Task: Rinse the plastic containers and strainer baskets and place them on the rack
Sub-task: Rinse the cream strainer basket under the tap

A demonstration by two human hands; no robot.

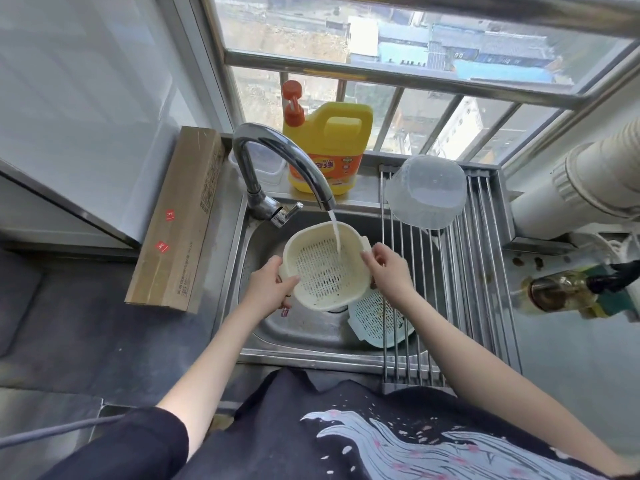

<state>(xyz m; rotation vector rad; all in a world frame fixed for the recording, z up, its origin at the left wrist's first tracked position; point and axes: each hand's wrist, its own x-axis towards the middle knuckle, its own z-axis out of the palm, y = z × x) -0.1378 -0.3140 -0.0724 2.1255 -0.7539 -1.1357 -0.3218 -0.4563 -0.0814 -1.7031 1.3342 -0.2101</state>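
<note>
1. Under the running faucet [277, 161], over the sink [256, 237], I hold the cream strainer basket [325, 271] tilted so its open side faces up toward me, and the stream falls onto the perforated floor near the far wall.
2. At the basket's near left rim my left hand [268, 289] grips, thumb over the edge and fingers curled beneath.
3. On the right rim my right hand [389, 271] pinches the small handle tab, fingers bent round it.
4. Down in the sink, partly beneath the basket I hold and partly under the rack [450, 306], lies a second strainer basket [375, 320], pale blue-white, not yet rinsed as far as I can judge.
5. Across the right part of the sink the rack carries one clear plastic container [426, 192], upside down at its far end.
6. So the step in hand, I judge, is rinsing the first basket, with one container done and at least one basket to go.
7. Next I should turn the basket so water reaches every wall, shake it out, then carry it right and set it mouth-down on the bare rods nearer me than the container.
8. That move calls for keeping both grips firm, since wet plastic is slippery.
</note>
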